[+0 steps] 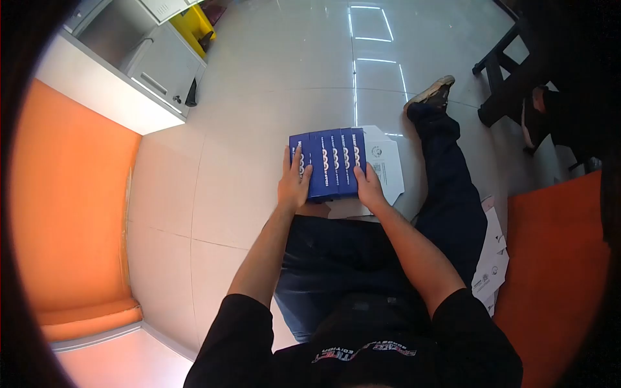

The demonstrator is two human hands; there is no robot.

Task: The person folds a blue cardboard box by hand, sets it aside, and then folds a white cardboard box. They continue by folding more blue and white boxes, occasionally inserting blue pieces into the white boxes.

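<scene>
left hand (294,187): lies on the left end of a row of dark blue cardboard boxes (331,161); the fingers are stretched up along the outermost box and press it inward, and the thumb cannot be made out.
right hand (369,186): sits at the lower right corner of the same row, its fingers curled onto the edge of the last box and gripping it from that side.
dark blue cardboard boxes: about four slim rectangular packs with white print, side by side and touching, clamped as one block between the two hands, in front of the person's lap and above the floor.
flat white cardboard carton (388,168): lies just behind and under the right part of the row, with small printed marks on its panel; it sticks out to the right of the blue packs.
pale glossy tiled floor (259,97): spreads around the person and reflects ceiling lights.
legs in dark blue jeans (449,181): the right one is stretched forward, ending in a tan shoe (432,92); the other is folded under the arms.
white printed sheets (493,258): piled on the floor beside the right thigh.
white metal cabinet (165,64): upper left, with a yellow object (191,26) beyond it.
orange panels (71,207): one on the left, another on the right edge.
dark furniture (511,71): stands at the upper right, well apart from the hands.
</scene>
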